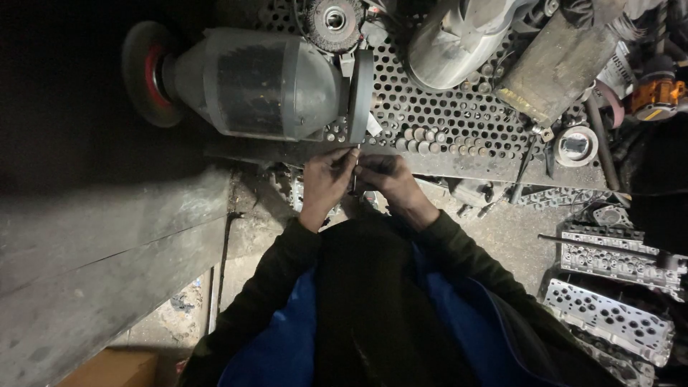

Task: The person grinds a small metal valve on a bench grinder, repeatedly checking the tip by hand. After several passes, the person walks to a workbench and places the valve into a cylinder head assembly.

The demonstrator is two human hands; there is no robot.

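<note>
My left hand (326,183) and my right hand (387,179) meet in front of a bench grinder (258,82). Together they pinch a thin metal rod (356,168), held upright with its tip just below the grey grinding wheel (360,97) on the grinder's right end. Whether the tip touches the wheel I cannot tell. The rod's lower part is hidden between my fingers. A second wheel with a red centre (147,72) sits on the grinder's left end.
A perforated metal plate (459,107) behind the hands carries several small round parts, a wire wheel (333,18) and a metal block (555,64). Cylinder heads (609,308) lie at the right. A grey slab (93,265) fills the left.
</note>
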